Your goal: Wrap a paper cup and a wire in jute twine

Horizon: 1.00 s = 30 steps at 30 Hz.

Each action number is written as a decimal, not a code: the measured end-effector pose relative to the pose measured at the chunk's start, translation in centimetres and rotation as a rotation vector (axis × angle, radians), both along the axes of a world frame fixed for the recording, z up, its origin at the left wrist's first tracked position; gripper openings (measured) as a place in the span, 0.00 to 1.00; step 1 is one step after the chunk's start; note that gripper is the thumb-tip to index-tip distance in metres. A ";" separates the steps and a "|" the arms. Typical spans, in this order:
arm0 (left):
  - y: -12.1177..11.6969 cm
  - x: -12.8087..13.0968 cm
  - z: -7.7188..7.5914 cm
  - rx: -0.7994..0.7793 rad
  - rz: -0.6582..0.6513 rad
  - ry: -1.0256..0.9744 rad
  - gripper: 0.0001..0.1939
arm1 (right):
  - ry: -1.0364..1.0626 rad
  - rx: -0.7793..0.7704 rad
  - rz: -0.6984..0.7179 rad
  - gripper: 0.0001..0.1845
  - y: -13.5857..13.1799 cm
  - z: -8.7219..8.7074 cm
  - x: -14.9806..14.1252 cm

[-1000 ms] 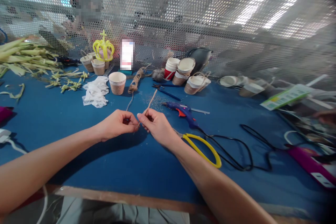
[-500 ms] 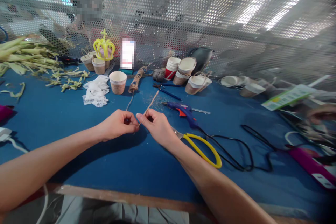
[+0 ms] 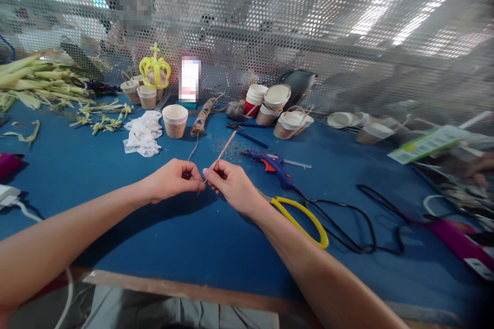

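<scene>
Over the middle of the blue table, my left hand (image 3: 178, 179) pinches a brown twine (image 3: 193, 150) that runs back to a twine bundle (image 3: 204, 117). My right hand (image 3: 227, 180) is closed on a thin tan strand (image 3: 226, 146), which points up and away from the fingers. The fingertips of both hands nearly meet, and a thin end hangs below them. Beyond my hands stands a paper cup wrapped in twine (image 3: 175, 121). Just right of my right wrist lie yellow-handled scissors (image 3: 304, 216), their blades partly hidden by the wrist.
A blue glue gun (image 3: 270, 162) with a black cord lies right of centre, near pliers (image 3: 250, 136). Crumpled white cloth (image 3: 143, 132), corn husks (image 3: 38, 82) and a yellow crown (image 3: 155, 69) are at left. More cups (image 3: 289, 123) stand before the perforated screen. Another person's hand (image 3: 478, 167) shows at far right.
Both hands stay almost in place, holding the twine and the strand. The view shifts slightly, so the table items appear a little further right. The other person's hand at far right moves.
</scene>
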<state>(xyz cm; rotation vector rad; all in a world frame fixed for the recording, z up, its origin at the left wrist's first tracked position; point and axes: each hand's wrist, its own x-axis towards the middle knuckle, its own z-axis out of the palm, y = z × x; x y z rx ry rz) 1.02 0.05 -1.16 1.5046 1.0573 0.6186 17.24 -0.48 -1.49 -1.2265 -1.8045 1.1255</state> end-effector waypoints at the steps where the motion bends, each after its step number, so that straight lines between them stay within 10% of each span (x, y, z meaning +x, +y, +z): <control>1: 0.0 0.0 -0.1 0.021 -0.006 0.008 0.07 | -0.018 0.007 -0.003 0.12 0.0 0.0 0.0; 30: -0.1 0.0 0.5 -0.058 -0.017 -0.010 0.06 | 0.009 -0.022 0.007 0.10 0.0 0.0 0.1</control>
